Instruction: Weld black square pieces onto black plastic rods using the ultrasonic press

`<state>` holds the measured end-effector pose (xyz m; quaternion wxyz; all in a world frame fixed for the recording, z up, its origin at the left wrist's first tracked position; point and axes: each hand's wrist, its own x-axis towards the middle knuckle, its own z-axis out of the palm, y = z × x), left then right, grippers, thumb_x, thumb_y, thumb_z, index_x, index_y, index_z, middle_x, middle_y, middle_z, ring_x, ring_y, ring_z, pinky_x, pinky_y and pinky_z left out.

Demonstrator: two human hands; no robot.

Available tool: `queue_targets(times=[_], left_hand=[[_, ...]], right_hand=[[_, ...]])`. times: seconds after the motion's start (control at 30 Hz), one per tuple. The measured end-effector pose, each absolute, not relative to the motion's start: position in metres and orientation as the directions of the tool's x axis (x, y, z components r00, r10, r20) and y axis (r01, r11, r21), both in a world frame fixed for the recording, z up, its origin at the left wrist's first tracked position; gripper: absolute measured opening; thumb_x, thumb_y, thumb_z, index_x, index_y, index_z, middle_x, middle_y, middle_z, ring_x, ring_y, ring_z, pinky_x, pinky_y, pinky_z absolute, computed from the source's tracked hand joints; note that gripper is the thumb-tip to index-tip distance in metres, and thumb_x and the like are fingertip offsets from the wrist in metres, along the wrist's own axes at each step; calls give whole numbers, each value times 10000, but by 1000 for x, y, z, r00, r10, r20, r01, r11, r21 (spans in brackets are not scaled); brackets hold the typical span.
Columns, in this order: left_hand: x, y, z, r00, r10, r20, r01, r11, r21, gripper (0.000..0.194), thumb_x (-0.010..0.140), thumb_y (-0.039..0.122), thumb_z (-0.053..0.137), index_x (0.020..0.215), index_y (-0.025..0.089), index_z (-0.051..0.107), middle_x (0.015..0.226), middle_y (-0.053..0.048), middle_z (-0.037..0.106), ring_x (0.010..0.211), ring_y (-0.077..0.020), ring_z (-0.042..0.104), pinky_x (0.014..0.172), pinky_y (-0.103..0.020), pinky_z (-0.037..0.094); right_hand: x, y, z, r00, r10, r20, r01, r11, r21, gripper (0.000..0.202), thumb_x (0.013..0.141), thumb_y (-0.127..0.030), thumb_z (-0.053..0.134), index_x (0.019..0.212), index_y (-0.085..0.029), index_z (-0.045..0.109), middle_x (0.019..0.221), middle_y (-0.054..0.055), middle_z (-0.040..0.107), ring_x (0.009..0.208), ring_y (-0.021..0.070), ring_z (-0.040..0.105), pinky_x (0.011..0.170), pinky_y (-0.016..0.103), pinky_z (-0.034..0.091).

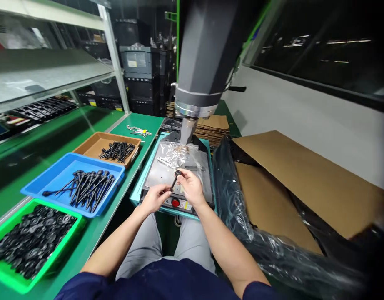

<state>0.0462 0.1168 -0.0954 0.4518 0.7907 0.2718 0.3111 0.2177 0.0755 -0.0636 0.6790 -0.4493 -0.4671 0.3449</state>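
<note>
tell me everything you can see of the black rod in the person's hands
The black rod is slim and looks straight, with a wider, rounded head at its far end. Its surface is dark; whether plastic or metal is unclear. It slants away from the person, head slightly to the right, over the machine's flat plate. The right hand holds it by the head, and fingers of the left hand pinch its near end, hiding the tip.

green bench [153,121]: metal tools [138,131] | rear: stacked crates [138,62] | right: cardboard [298,171], dark plastic [231,187]
</note>
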Motion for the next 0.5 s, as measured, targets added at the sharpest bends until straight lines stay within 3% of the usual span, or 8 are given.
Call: queue_targets(times=[0.13, 0.23, 0.3, 0.4, 0.5], left_hand=[[18, 143, -89, 500, 844, 193, 266, -362, 893, 264, 832, 355, 624, 955, 139, 712, 758, -35, 687, 684, -161, 632, 661, -266, 501], [-14, 191, -66, 229, 963, 139, 484, -236, 843, 284, 805, 313, 625, 1007, 133, 710, 761, -41, 709, 666, -165, 653, 664, -267, 511], [-34, 227, -45, 38, 995, 98, 720, -95, 687, 264, 801, 287, 628, 1008, 151, 721, 803, -43, 732, 736, -174, 678, 729, -263, 514], [-54, 272, -17, -84, 991, 106, 815, 7, 580, 238, 799, 224, 641, 1000, 120, 716, 1005, -118, 734, 981, -231, 664, 892, -307, 479], [-63, 295, -2, -150, 985, 82, 855, 88, 511, 243, 844, 219, 606, 1015, 66, 685, 1133, -196, 684, 1102, -267, 618, 955, -358, 442]], right_hand=[[217, 77, -67, 335, 923, 190, -99, 235, -967, 617, 745, -528, 752, 1243, -213, 568, 1131, 101, 635, 774, 181, 643, 692, 355, 561], [219, 67, -71, 307, 939, 154, -105, 195, -975, 630, 754, -535, 751, 1249, -203, 546, 1070, 99, 658, 760, 181, 651, 690, 350, 564], [221, 55, -74, 283, 950, 134, -114, 172, -979, 606, 760, -531, 754, 1224, -196, 552, 1012, 92, 675, 744, 182, 653, 684, 346, 566], [226, 32, -75, 283, 953, 111, -114, 148, -982, 579, 765, -528, 759, 1197, -193, 568, 994, 98, 688, 748, 191, 661, 687, 349, 572], [242, -2, -71, 311, 945, 100, -77, 130, -989, 541, 773, -538, 754, 1165, -197, 603, 991, 108, 700, 757, 202, 671, 705, 361, 581]])
